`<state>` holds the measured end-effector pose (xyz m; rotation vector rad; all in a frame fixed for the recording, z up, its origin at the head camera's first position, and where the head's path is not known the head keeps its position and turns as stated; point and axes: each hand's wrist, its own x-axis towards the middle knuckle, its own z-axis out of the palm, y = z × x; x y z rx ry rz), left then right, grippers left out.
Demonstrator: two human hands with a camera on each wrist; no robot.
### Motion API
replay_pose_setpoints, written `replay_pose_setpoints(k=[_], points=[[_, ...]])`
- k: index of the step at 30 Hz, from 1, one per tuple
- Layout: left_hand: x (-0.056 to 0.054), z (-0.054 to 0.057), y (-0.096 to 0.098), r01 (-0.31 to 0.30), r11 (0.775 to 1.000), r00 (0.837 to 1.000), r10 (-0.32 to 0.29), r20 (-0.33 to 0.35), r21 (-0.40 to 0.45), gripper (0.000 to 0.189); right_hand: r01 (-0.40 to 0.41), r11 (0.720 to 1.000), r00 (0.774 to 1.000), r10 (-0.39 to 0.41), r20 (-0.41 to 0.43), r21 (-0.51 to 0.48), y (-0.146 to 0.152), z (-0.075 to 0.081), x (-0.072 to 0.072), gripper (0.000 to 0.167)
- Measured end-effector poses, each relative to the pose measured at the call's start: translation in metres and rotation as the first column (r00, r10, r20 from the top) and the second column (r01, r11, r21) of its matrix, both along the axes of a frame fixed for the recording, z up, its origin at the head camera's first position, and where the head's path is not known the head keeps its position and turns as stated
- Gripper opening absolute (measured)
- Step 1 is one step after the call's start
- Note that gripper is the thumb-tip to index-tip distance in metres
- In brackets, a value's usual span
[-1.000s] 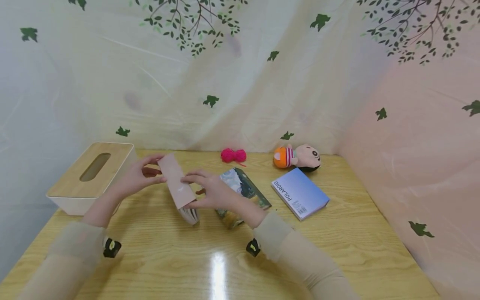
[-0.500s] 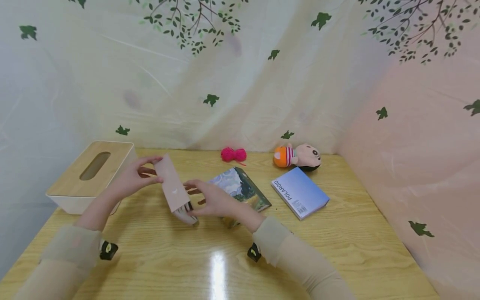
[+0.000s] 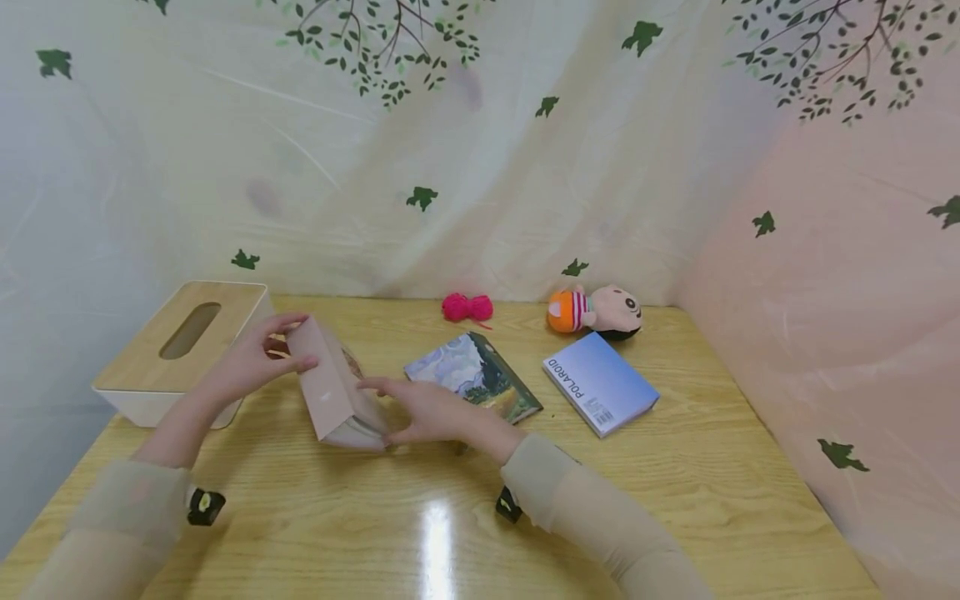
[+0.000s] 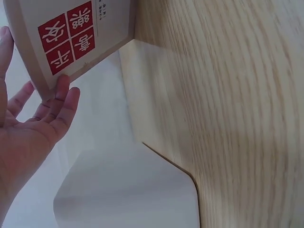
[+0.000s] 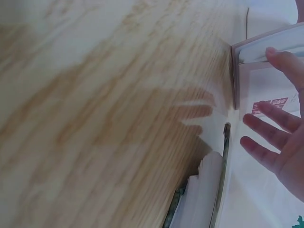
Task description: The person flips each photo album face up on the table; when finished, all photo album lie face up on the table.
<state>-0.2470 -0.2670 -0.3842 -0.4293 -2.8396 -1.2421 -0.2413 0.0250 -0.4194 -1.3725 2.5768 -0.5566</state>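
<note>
Over the last second, we see the pink book shift left and turn, baring more of the painted-cover book; we judge it is being reoriented. It tilts above the surface, between that book and the tissue box. The left hand's grip pinches its far end; the right hand's is spread, thumb at the page edges (clearest from the right wrist). The left wrist view gives us a red panel that the head view hides.
</note>
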Motion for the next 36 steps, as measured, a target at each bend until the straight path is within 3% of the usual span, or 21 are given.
replay_pose_setpoints(k=[13,24,36], points=[[0.016,-0.003,-0.010,-0.023,0.996,0.994,0.032,0.103,-0.091,0.087,-0.077,0.997,0.995,0.076,0.065,0.019,0.001,-0.003,-0.006,0.078],[0.020,-0.016,-0.019,0.044,0.994,0.993,-0.032,0.113,-0.099,0.082,-0.100,0.994,0.995,0.099,0.030,0.046,0.003,-0.003,-0.009,0.061],[0.022,-0.031,-0.025,0.077,0.969,0.991,-0.048,0.128,-0.233,0.082,-0.139,0.987,0.990,0.139,0.010,0.075,0.002,-0.003,-0.011,0.044]])
